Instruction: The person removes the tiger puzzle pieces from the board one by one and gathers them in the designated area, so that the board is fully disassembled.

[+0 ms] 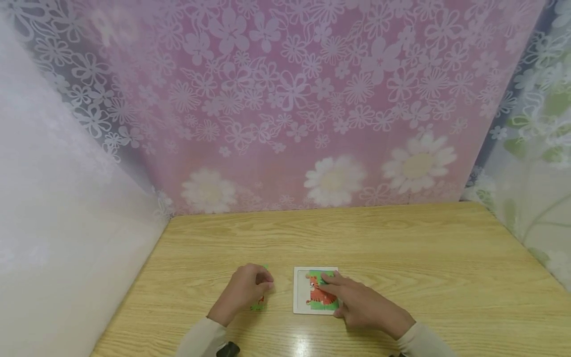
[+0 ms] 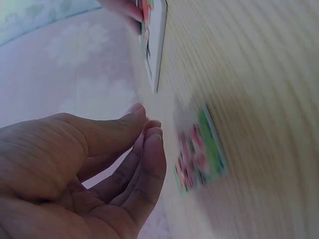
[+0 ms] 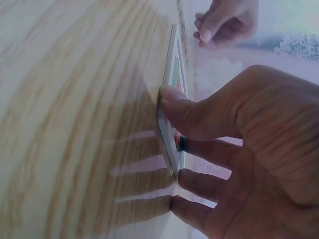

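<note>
In the head view, a square picture puzzle board point(image 1: 301, 310) with a white rim lies on the table. Its inlaid pieces show an orange tiger on green point(image 1: 322, 296), and a bare strip runs down its left side. My right hand point(image 1: 363, 302) rests on the board's right side, spread fingers touching pieces and edge, thumb at the rim. Left of the board, my left hand point(image 1: 243, 290) hovers over loose puzzle pieces, loosely curled, thumb near the fingertips; no piece shows between them. One green and red piece point(image 2: 202, 154) lies beside the left fingers in the left wrist view.
The wood-grain table point(image 1: 379, 238) extends around the board on all sides. Behind it hangs a pink flowered curtain point(image 1: 276, 163), with pale cloth point(image 1: 67, 208) at the left and flowered cloth point(image 1: 540, 198) at the right.
</note>
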`<act>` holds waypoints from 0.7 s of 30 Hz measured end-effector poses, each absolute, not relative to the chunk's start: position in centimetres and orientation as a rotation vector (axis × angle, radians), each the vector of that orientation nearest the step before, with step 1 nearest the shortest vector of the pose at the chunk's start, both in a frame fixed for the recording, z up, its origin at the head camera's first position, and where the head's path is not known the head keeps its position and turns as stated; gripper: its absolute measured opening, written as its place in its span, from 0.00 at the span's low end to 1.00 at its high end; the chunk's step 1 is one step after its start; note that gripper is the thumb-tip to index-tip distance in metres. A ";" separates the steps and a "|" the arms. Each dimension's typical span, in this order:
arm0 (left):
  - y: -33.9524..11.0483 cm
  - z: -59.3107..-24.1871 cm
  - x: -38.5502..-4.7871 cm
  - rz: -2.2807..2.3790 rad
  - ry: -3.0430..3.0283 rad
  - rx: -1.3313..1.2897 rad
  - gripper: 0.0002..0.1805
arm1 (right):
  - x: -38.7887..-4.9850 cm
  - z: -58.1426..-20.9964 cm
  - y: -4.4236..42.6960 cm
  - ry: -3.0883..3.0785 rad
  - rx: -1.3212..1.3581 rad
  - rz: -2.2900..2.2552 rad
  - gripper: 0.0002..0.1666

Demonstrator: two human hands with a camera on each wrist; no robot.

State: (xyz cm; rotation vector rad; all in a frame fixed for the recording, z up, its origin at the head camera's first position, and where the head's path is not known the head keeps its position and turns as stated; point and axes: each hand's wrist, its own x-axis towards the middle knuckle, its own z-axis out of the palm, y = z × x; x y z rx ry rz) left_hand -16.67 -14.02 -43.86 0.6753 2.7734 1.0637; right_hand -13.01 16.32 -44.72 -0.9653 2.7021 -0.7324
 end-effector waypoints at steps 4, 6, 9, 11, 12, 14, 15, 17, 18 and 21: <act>-11.6 -43.9 -17.6 1.030 2.775 0.662 0.02 | -13.0 -44.7 16.4 2.692 -0.948 -0.745 0.36; -10.4 -44.1 -18.0 1.011 2.777 0.664 0.02 | -13.0 -44.7 16.4 2.693 -0.949 -0.738 0.36; -9.0 -44.5 -18.4 1.000 2.769 0.669 0.03 | -13.0 -44.7 16.4 2.695 -0.963 -0.719 0.37; -8.3 -44.6 -18.6 0.999 2.773 0.653 0.02 | -13.1 -44.7 16.4 2.694 -0.969 -0.715 0.37; -7.9 -44.7 -18.6 0.995 2.779 0.645 0.02 | -13.1 -44.7 16.4 2.694 -0.973 -0.712 0.37; -7.3 -44.6 -18.7 1.004 2.785 0.619 0.02 | -13.1 -44.7 16.4 2.691 -0.972 -0.712 0.37; -7.1 -44.5 -18.7 1.001 2.790 0.604 0.02 | -13.2 -44.7 16.4 2.691 -0.971 -0.713 0.36; -6.6 -44.4 -18.7 0.993 2.792 0.580 0.02 | -13.2 -44.7 16.4 2.690 -0.971 -0.714 0.36; -6.4 -44.4 -18.7 0.994 2.787 0.566 0.02 | -13.2 -44.7 16.4 2.690 -0.969 -0.715 0.37; -6.0 -44.5 -18.7 1.007 2.772 0.526 0.02 | -13.3 -44.7 16.4 2.685 -0.969 -0.724 0.37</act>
